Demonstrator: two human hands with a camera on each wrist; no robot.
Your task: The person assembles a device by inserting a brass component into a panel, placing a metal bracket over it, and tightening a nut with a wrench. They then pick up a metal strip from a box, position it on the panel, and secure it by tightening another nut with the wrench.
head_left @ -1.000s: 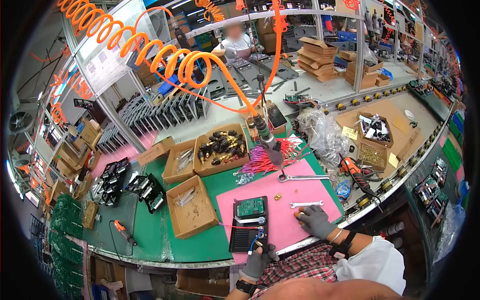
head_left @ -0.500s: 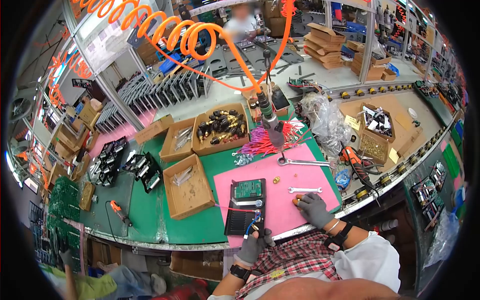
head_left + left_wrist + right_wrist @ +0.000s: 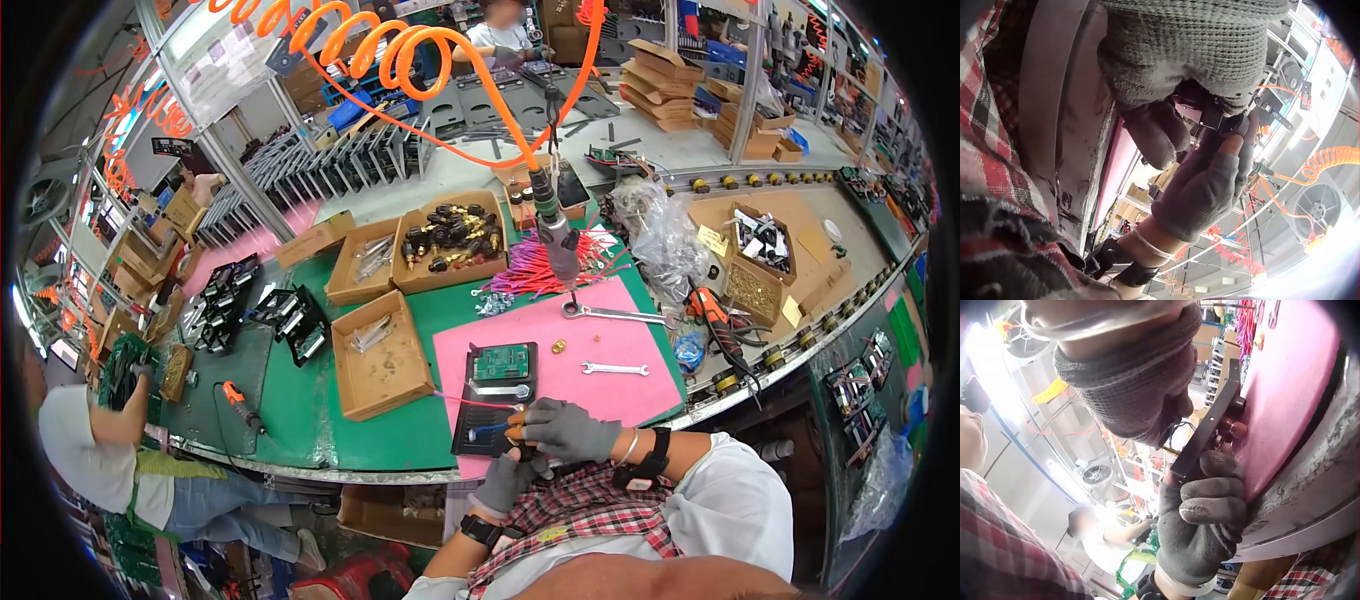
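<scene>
A flat black housing (image 3: 487,425) with a green circuit board (image 3: 501,363) lies over the near edge of the pink mat (image 3: 600,350). My left hand (image 3: 503,484), gloved in grey, grips its near end; in the right wrist view its fingers curl round the edge of the black panel (image 3: 1207,428). Copper-coloured round fittings (image 3: 1235,429) sit under that panel. The right hand (image 3: 570,432) has its fingers at the same end, beside a blue wire (image 3: 490,429). Seen from the left wrist, its thumb and finger pinch a small black round part (image 3: 1243,125). A ring spanner (image 3: 515,392) lies across the housing.
A second spanner (image 3: 615,369) and a brass nut (image 3: 559,346) lie on the mat, below a hanging power screwdriver (image 3: 558,240). Cardboard boxes (image 3: 382,385) of parts stand left of the mat. At far left another person (image 3: 95,430) leans at the bench.
My right hand has moved left from beside the small spanner to the housing's near end, joining the left hand. The left hand stays there. Another person has come into view at far left.
</scene>
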